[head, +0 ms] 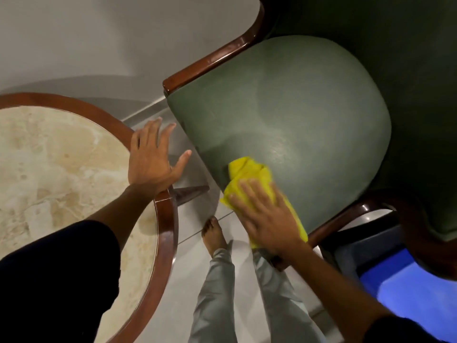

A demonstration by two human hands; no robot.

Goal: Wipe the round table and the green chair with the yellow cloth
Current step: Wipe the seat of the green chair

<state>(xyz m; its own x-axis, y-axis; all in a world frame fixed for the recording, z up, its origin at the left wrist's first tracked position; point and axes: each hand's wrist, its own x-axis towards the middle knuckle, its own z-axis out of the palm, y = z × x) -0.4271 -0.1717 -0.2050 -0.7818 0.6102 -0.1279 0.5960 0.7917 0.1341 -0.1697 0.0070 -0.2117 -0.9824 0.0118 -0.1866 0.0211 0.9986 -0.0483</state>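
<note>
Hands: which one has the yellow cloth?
The right hand presses the yellow cloth flat on the green chair. The left hand is empty, resting on the round table rim.

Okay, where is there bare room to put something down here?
The round table shows bare marble from its wooden rim inward; only the left hand rests at its right edge. The green chair seat is bare behind the yellow cloth under the right hand. The floor gap between them is tight.

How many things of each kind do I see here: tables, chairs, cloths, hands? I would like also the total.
Round table: 1
Green chair: 1
Yellow cloth: 1
Hands: 2, the left hand and the right hand
Total: 5
</note>
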